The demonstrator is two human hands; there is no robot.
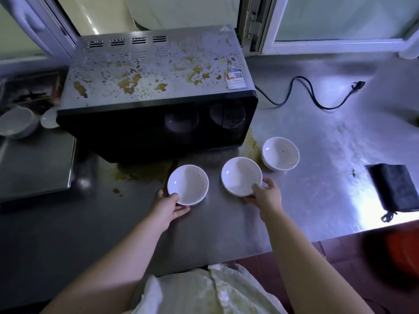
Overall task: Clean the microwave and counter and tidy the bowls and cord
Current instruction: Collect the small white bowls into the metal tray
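Note:
A black microwave stands on the steel counter, its grey top spattered with yellow-brown stains. Three white bowls sit in front of it. My left hand grips the near rim of the left bowl, thumb on the rim and fingers under it. My right hand grips the near right rim of the middle bowl. The third bowl stands untouched further right. Yellowish spill spreads on the counter under the microwave's front. The black cord lies loose behind on the right, plug unplugged.
A dark folded cloth lies at the counter's right edge. Two more white bowls sit left of the microwave, beside a steel sink or tray. Windows are behind. An orange object is on the floor at right.

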